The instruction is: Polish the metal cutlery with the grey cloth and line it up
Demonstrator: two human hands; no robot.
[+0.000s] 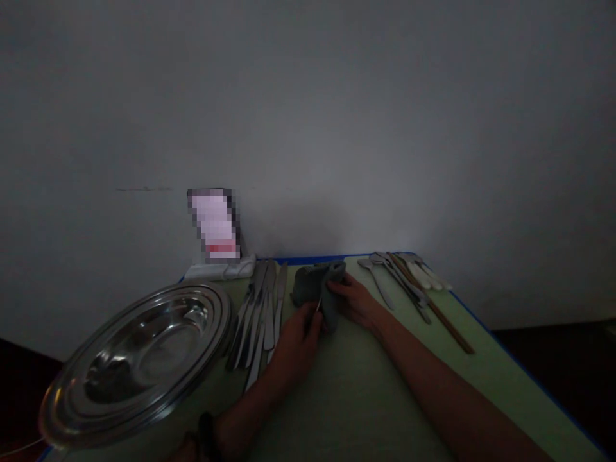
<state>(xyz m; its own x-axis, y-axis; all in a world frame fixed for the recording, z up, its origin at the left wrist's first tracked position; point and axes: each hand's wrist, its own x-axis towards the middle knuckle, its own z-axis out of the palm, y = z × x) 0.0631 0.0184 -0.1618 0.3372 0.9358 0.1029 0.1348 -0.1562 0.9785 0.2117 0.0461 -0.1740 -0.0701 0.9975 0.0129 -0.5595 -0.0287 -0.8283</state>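
Near the middle of the table, my left hand (299,337) pinches the end of a thin metal piece of cutlery (318,305). Its far part is hidden in a grey cloth (330,301), so I cannot tell its kind. The cloth is folded over it and gripped by my right hand (355,299), with more of the fabric bunched on the table to the left. Several table knives (269,301) lie in a loose bundle left of my left hand. Beyond my right hand lies a single spoon (378,282).
Shiny steel plates (163,346) are stacked at the left. More metal cutlery (402,282), brown chopsticks (445,321) and white spoons (426,276) lie at the right. A blurred-out phone (216,224) leans at the back by a white power strip (221,268). A wall borders the table's far edge.
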